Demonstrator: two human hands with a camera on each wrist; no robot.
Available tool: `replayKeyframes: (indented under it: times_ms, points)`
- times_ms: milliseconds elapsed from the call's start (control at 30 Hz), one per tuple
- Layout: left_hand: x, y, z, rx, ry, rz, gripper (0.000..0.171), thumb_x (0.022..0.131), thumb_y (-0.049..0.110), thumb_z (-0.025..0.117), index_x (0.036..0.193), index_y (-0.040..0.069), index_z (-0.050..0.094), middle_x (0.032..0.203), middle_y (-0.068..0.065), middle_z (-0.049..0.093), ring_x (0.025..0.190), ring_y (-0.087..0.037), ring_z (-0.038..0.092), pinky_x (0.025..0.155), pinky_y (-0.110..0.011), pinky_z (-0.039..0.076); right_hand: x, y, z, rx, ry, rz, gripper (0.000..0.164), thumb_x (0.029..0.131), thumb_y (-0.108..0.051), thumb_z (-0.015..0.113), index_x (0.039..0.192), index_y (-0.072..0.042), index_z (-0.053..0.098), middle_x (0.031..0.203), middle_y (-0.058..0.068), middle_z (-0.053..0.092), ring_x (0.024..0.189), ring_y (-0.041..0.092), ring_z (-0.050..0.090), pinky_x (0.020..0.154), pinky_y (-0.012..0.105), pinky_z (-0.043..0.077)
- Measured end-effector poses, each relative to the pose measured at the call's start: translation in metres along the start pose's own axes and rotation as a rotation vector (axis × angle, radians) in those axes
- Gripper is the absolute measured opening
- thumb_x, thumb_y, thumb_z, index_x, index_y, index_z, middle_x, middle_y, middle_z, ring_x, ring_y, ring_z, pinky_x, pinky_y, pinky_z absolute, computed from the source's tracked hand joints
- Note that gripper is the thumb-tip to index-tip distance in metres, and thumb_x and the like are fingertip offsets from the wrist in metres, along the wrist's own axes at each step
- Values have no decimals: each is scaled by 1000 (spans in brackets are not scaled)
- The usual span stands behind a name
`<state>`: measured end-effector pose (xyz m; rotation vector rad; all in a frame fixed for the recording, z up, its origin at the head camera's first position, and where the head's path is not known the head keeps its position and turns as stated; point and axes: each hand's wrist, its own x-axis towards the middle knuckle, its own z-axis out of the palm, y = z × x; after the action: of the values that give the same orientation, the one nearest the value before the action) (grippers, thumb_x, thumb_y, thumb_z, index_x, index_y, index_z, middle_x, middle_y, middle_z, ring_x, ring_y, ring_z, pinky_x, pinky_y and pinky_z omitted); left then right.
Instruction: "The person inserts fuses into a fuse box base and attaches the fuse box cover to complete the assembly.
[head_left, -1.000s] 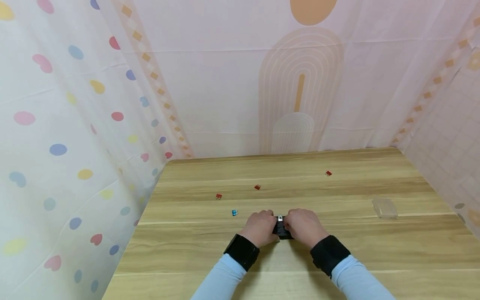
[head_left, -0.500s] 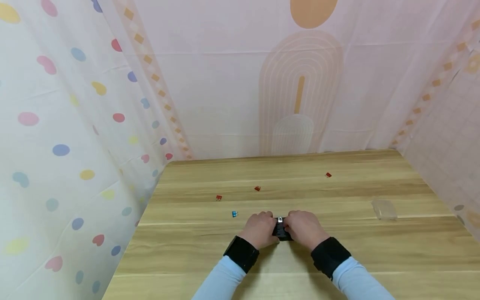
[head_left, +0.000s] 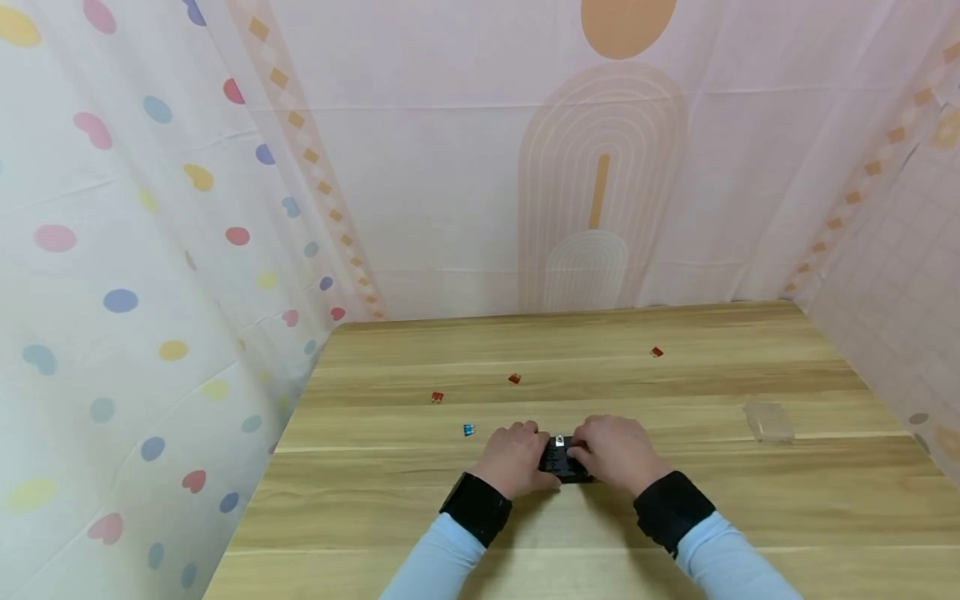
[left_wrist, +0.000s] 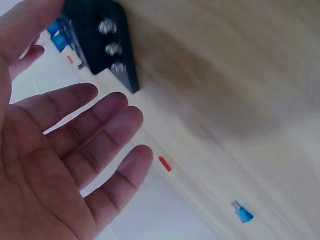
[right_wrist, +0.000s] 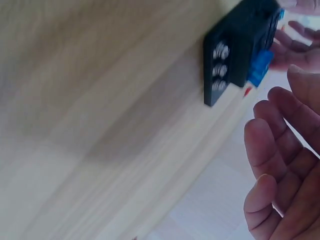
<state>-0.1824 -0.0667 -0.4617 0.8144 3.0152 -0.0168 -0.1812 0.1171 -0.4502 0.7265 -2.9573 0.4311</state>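
Note:
A black fuse box [head_left: 564, 464] with a row of screw terminals sits in front of me. Blue blade fuses [right_wrist: 260, 67] stick out of its slots. My left hand [head_left: 512, 461] holds its left end, thumb along the near edge and fingertips around the far side. In the left wrist view the other fingers [left_wrist: 107, 137] spread loosely beside it. My right hand [head_left: 618, 450] is at the right end, thumb and forefinger close over the box. Its remaining fingers [right_wrist: 262, 145] curve loosely with nothing between them.
On the wooden table [head_left: 390, 508] lie a loose blue blade fuse [head_left: 468, 430] and red ones, at left [head_left: 437, 397], middle [head_left: 514, 378] and far right [head_left: 657, 352]. A clear plastic cover [head_left: 769, 422] lies to the right. Patterned curtains [head_left: 450, 208] stand behind and beside the table.
My right hand has drawn slightly right, exposing more of the fuse box. My left hand has shifted a little left; the box remains between the hands.

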Motion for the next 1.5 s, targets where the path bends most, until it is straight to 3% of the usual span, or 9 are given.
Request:
replayKeyframes:
  times_ms: [267, 500, 633, 933, 1200, 1500]
  points:
    - [-6, -6, -7, -22, -21, -42, 67, 71, 62, 81, 115, 12, 70, 105, -5, 66, 95, -21, 62, 78, -38, 52, 4, 26, -8, -29, 8, 38, 18, 88, -27, 75, 95, -10, 76, 85, 1, 68, 72, 17, 64, 59, 35, 52]
    - [-8, -4, -12, -23, -40, -60, 69, 71, 62, 80, 118, 12, 69, 112, -7, 66, 103, -24, 62, 83, -40, 52, 13, 55, -13, -17, -13, 126, 35, 92, -28, 70, 114, -1, 71, 116, 20, 67, 103, 36, 65, 81, 48, 54]
    - [-9, -4, -13, -17, -41, -63, 70, 71, 62, 81, 119, 13, 69, 110, -5, 66, 103, -24, 62, 82, -39, 52, 17, 72, -17, 11, -26, 167, 42, 94, -27, 67, 121, 5, 65, 123, 28, 60, 111, 44, 60, 87, 53, 51]
    - [-7, -3, -14, -25, -53, -67, 71, 70, 62, 81, 121, 13, 68, 112, -5, 65, 104, -24, 61, 85, -40, 51, 27, 111, -28, 35, -71, 267, 57, 96, -30, 65, 132, 12, 53, 128, 38, 51, 113, 52, 54, 92, 57, 47]
    - [-8, -3, -13, -39, -47, -63, 69, 71, 61, 81, 120, 14, 68, 111, -5, 65, 104, -24, 61, 85, -40, 51, 39, 134, -28, 41, -82, 330, 66, 96, -33, 64, 139, 12, 45, 130, 40, 47, 115, 54, 51, 93, 59, 45]
    - [-8, -4, -13, -35, -57, -66, 71, 70, 61, 81, 121, 14, 68, 114, -6, 65, 105, -24, 61, 86, -40, 51, 54, 151, -25, 62, -72, 369, 57, 96, -31, 62, 132, 11, 52, 124, 38, 52, 111, 50, 54, 91, 57, 47]
